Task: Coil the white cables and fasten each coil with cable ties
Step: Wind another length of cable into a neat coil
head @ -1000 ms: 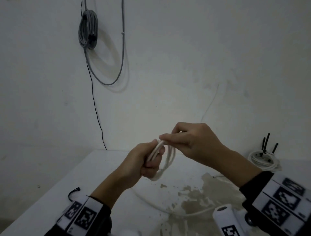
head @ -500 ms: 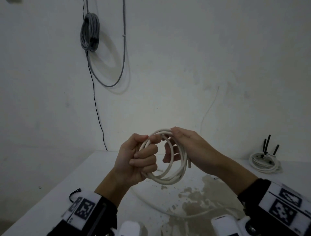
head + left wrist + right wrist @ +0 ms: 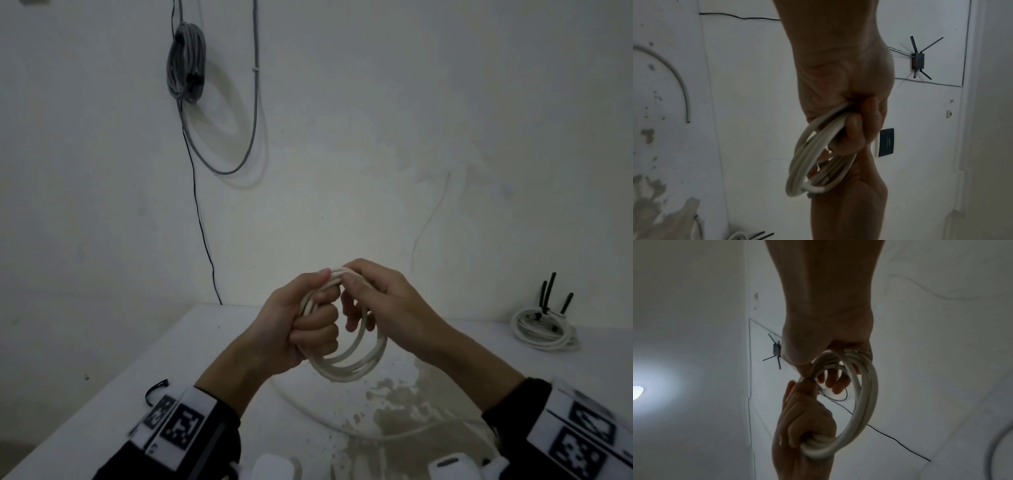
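Observation:
A white cable coil (image 3: 356, 359) of several loops hangs above the table (image 3: 120, 394) between both hands. My left hand (image 3: 305, 329) has its fingers curled round the coil's left side (image 3: 818, 146). My right hand (image 3: 370, 294) pinches the top of the coil (image 3: 861, 395) with thumb and fingers, its other fingers poking through the loop. The cable's loose tail (image 3: 325, 418) runs along the table below. A black cable tie (image 3: 156, 389) lies near my left sleeve.
A finished white coil with black ties (image 3: 544, 329) sits at the table's far right. A grey cable bundle (image 3: 186, 61) hangs on the wall. A worn brown patch (image 3: 400, 407) marks the tabletop. White devices (image 3: 448, 467) sit at the near edge.
The coil went from a narrow bunch pinched by both hands to a wide round loop. My right hand shifted onto the coil's top while the left kept its grip.

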Tool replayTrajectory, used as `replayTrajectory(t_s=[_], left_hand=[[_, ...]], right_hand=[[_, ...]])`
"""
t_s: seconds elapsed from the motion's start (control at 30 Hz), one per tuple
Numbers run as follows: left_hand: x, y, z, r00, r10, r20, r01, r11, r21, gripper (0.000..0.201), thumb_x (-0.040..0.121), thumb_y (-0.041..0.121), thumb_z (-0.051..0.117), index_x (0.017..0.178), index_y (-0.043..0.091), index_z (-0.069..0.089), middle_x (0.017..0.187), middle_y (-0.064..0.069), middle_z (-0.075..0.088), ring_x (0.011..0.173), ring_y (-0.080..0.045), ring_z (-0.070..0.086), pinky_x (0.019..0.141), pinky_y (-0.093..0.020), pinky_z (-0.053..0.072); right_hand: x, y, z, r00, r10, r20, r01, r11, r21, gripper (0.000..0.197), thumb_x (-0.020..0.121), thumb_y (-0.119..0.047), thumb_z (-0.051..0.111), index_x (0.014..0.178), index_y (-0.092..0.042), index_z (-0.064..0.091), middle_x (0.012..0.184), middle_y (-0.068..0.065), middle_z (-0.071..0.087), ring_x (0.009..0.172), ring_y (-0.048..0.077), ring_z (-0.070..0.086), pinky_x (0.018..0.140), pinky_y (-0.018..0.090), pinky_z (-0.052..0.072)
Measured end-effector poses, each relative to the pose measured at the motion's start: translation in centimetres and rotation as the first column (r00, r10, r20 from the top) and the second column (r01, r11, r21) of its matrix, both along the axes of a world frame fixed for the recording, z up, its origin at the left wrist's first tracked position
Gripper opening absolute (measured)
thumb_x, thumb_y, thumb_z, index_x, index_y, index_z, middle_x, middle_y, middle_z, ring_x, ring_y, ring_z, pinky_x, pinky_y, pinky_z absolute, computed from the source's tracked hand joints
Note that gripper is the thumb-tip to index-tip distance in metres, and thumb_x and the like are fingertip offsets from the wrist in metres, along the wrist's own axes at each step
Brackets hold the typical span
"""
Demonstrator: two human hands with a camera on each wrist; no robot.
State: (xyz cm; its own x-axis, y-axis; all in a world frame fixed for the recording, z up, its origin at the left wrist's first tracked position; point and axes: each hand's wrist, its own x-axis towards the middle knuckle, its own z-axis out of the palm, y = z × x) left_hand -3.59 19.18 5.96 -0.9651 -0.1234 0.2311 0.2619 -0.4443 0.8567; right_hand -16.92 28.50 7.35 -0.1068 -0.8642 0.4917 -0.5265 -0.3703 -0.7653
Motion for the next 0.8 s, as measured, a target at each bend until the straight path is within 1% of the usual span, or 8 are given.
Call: replayTrajectory(t_s=[0.1, 0.17, 0.23, 0.33, 0.47, 0.53, 0.67, 0.8], left_hand=[[0.1, 0.7, 0.3, 0.984, -0.122, -0.131, 0.135, 0.986, 0.098, 0.029, 0.099, 0.027, 0.038, 0.081, 0.006, 0.048, 0.048, 0.001, 0.033, 0.04, -0.012, 0.032, 0.046, -0.022, 0.029], [0.2, 0.8, 0.3, 0.981, -0.102, -0.164, 0.122, 0.986, 0.116, 0.027, 0.1, 0.025, 0.035, 0.085, 0.005, 0.047, 0.046, 0.002, 0.03, 0.042, -0.013, 0.035, 0.049, -0.023, 0.029], [0.0, 0.5, -0.1, 0.977, -0.115, -0.179, 0.14, 0.981, 0.133, 0.026, 0.1, 0.024, 0.035, 0.087, 0.005, 0.047, 0.045, 0.003, 0.027, 0.042, -0.013, 0.035, 0.048, -0.023, 0.029], [-0.6, 0.2, -0.5, 0.995, -0.067, -0.08, 0.075, 0.992, 0.103, 0.026, 0.095, 0.026, 0.036, 0.079, 0.009, 0.048, 0.044, 0.004, 0.031, 0.037, -0.01, 0.031, 0.044, -0.02, 0.031], [-1.0, 0.3, -0.3, 0.93, 0.319, 0.183, -0.308, 0.947, -0.088, 0.028, 0.085, 0.03, 0.035, 0.061, 0.015, 0.041, 0.041, 0.005, 0.029, 0.036, -0.01, 0.034, 0.044, -0.021, 0.037], [-1.1, 0.5, -0.6, 0.892, 0.42, 0.165, -0.411, 0.907, -0.087, 0.03, 0.089, 0.033, 0.039, 0.067, 0.013, 0.043, 0.046, 0.002, 0.036, 0.046, -0.016, 0.045, 0.053, -0.026, 0.044], [-1.4, 1.9, -1.8, 0.867, 0.489, 0.097, -0.498, 0.856, 0.139, 0.05, 0.095, 0.049, 0.032, 0.082, 0.006, 0.054, 0.053, -0.005, 0.051, 0.054, -0.021, 0.057, 0.069, -0.036, 0.05], [-2.6, 3.3, -2.9, 0.819, 0.573, -0.019, -0.54, 0.783, 0.308, 0.052, 0.093, 0.051, 0.029, 0.077, 0.007, 0.052, 0.044, 0.002, 0.037, 0.038, -0.011, 0.039, 0.058, -0.029, 0.05]], right_hand=[[-0.2, -0.1, 0.0, 0.969, 0.107, 0.225, -0.104, 0.994, -0.024, 0.032, 0.09, -0.035, 0.048, 0.092, -0.009, 0.067, 0.068, 0.007, 0.056, 0.06, 0.016, 0.056, 0.062, 0.026, 0.049], [0.1, 0.0, 0.1, 0.909, 0.124, 0.398, -0.148, 0.989, 0.03, 0.036, 0.082, -0.045, 0.048, 0.078, -0.016, 0.069, 0.061, 0.004, 0.054, 0.052, 0.017, 0.052, 0.053, 0.029, 0.049], [0.5, 0.1, 0.2, 0.871, 0.09, 0.483, -0.15, 0.985, 0.088, 0.04, 0.086, -0.047, 0.046, 0.063, -0.021, 0.066, 0.055, 0.002, 0.045, 0.042, 0.014, 0.039, 0.041, 0.023, 0.038], [0.5, 0.0, 0.2, 0.919, -0.031, 0.393, -0.026, 0.99, 0.138, 0.046, 0.095, -0.044, 0.042, 0.059, -0.021, 0.058, 0.05, -0.002, 0.031, 0.038, 0.009, 0.024, 0.038, 0.018, 0.022], [0.1, -0.3, -0.3, 0.963, -0.269, 0.032, 0.266, 0.962, 0.067, 0.05, 0.093, -0.043, 0.048, 0.061, -0.005, 0.047, 0.043, 0.0, 0.031, 0.031, 0.009, 0.027, 0.036, 0.019, 0.027], [-0.3, -0.5, -0.3, 0.95, -0.292, 0.112, 0.285, 0.956, 0.075, 0.045, 0.092, -0.042, 0.051, 0.064, -0.007, 0.043, 0.044, 0.0, 0.028, 0.032, 0.011, 0.025, 0.035, 0.019, 0.025], [-0.7, -0.9, -0.1, 0.899, -0.307, 0.312, 0.302, 0.951, 0.067, 0.044, 0.092, -0.042, 0.05, 0.066, -0.009, 0.04, 0.045, -0.002, 0.024, 0.033, 0.012, 0.023, 0.036, 0.017, 0.023], [-0.1, -1.3, -0.9, 0.83, -0.34, 0.443, 0.364, 0.931, 0.032, 0.045, 0.093, -0.042, 0.049, 0.063, -0.011, 0.036, 0.044, -0.003, 0.024, 0.034, 0.011, 0.023, 0.035, 0.017, 0.024]])
